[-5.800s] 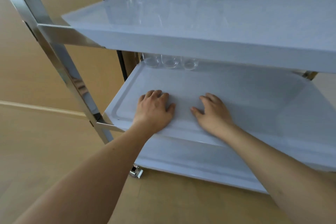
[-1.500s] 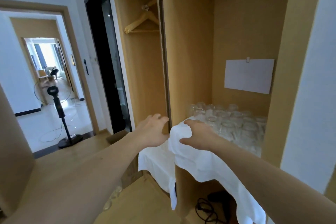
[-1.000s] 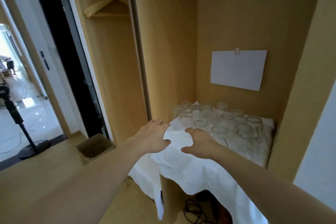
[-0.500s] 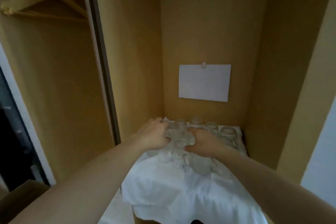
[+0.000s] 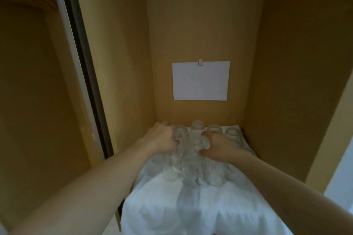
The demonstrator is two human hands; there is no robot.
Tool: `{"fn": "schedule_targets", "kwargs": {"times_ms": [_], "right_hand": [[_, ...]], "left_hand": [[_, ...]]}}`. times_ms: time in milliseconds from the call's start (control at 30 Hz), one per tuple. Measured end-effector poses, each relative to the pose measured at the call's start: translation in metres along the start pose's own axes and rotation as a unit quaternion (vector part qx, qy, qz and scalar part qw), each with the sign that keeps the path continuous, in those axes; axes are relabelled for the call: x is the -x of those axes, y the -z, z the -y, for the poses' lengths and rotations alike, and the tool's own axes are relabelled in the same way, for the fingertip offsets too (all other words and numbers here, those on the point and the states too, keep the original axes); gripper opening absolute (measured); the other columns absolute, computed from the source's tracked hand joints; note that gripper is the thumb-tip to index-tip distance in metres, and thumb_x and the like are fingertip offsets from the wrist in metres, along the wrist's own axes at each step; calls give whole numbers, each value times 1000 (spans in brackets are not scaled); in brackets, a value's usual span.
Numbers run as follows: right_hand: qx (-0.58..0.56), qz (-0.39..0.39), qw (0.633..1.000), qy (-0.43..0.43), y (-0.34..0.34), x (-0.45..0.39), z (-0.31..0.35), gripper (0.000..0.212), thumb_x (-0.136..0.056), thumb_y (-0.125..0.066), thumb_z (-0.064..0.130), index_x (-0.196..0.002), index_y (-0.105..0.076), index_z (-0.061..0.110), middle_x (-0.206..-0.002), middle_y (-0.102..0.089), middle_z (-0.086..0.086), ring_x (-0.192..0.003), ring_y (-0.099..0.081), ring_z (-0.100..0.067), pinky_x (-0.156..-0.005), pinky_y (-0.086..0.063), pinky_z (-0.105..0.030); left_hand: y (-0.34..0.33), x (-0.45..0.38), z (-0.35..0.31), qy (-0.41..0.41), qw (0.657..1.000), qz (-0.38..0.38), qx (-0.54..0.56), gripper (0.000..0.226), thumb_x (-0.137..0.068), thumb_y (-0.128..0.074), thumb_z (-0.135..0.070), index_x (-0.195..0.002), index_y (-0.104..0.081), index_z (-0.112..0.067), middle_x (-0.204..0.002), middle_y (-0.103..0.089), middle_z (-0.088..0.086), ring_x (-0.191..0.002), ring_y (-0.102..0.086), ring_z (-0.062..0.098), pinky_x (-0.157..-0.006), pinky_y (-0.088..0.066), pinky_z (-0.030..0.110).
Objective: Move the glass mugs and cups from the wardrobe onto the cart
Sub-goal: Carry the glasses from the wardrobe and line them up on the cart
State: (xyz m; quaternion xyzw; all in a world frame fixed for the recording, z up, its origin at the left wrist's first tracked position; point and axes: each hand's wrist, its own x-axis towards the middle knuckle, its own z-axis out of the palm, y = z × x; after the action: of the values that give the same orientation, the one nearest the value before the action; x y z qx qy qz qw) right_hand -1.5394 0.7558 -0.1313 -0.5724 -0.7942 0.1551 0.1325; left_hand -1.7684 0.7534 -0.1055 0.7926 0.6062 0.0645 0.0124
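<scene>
Both arms reach in, left hand [image 5: 162, 139] and right hand [image 5: 219, 148] curled among glass cups [image 5: 191, 160]; grip unclear.

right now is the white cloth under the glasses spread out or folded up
Spread out: the white cloth lies under the glasses and drapes over the front edge.

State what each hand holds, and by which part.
Both the left hand and right hand curl among the glasses; which glass or part each grips cannot be told.

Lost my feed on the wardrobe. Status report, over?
Left hand and right hand both down among the glasses, fingers curled; grip unclear. Glasses packed tight on the white cloth. Nothing lifted yet.
</scene>
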Motion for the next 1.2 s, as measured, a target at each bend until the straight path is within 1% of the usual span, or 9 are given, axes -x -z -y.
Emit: {"fn": "schedule_targets", "kwargs": {"times_ms": [133, 200, 300, 400, 600, 767, 900, 1033, 1200], "right_hand": [[1, -22, 1000, -17, 2, -28, -9, 62, -85, -73, 45, -138, -54, 20, -134, -58, -1, -126, -53, -21, -93, -43, -26], [-1, -22, 1000, -21, 1, -48, -16, 62, -84, -74, 45, -138, -55, 21, -133, -58, -1, -122, -56, -20, -92, -46, -26], [-7, -1, 1000, -24, -2, -80, -25, 70, -84, -74, 47, -144, -49, 23, -139, -52, 0, -122, -57, -20, -91, -51, -28], [-11, -2, 999, -31, -3, -112, -35, 76, -83, -75, 46, -149, -44, 23, -151, -44, -3, -132, -50, -22, -99, -45, -29], [-8, 29, 999, -21, -10, -169, -57, 68, -85, -75, 42, -144, -50, 18, -145, -50, -7, -130, -50, -24, -99, -43, -28], [38, 62, 997, -17, -22, -205, -68, 69, -85, -73, 44, -144, -48, 19, -136, -51, -8, -127, -49, -29, -101, -47, -39], [64, 85, 994, -1, -30, -226, -76, 81, -82, -76, 40, -150, -39, 18, -137, -48, -10, -127, -49, -31, -102, -46, -39], [92, 128, 988, 4, -34, -243, -82, 89, -77, -81, 39, -152, -36, 20, -135, -49, -10, -122, -53, -29, -98, -50, -39], [94, 161, 982, 14, -30, -256, -84, 90, -72, -88, 37, -147, -43, 17, -133, -54, -8, -118, -57, -26, -94, -52, -37]], "left_hand": [[-5, -32, 12, 11, 1000, 7, 23, 45, -93, -57, -53, -122, -61, -19, -123, -57, 8, -116, -53, 31, -92, -50, 40], [-11, -51, 19, 26, 998, 6, 49, 41, -91, -59, -55, -113, -62, -20, -118, -59, 5, -107, -56, 26, -86, -53, 38], [-18, -78, 27, 31, 997, 19, 72, 47, -89, -65, -54, -122, -63, -20, -122, -60, 5, -109, -59, 26, -88, -54, 37], [-26, -107, 35, 36, 994, 46, 97, 47, -87, -69, -47, -126, -63, -22, -128, -60, 6, -115, -60, 25, -94, -54, 38], [-46, -162, 41, 95, 987, 67, 114, 44, -92, -63, -47, -130, -59, -25, -130, -54, 4, -117, -57, 29, -96, -53, 40], [-71, -199, 44, 105, 986, 74, 106, 52, -92, -62, -49, -138, -53, -28, -136, -52, 4, -120, -55, 29, -97, -52, 41], [-93, -224, 44, 135, 983, 92, 85, 64, -88, -60, -59, -143, -45, -31, -138, -51, 3, -125, -51, 28, -88, -40, 31], [-104, -242, 42, 175, 972, 138, 69, 64, -83, -58, -68, -132, -49, -28, -132, -56, -3, -120, -51, 23, -80, -28, 29], [-113, -258, 35, 191, 960, 186, 90, 61, -83, -68, -58, -131, -55, -23, -134, -59, 0, -125, -53, 22, -103, -39, 33]]}}
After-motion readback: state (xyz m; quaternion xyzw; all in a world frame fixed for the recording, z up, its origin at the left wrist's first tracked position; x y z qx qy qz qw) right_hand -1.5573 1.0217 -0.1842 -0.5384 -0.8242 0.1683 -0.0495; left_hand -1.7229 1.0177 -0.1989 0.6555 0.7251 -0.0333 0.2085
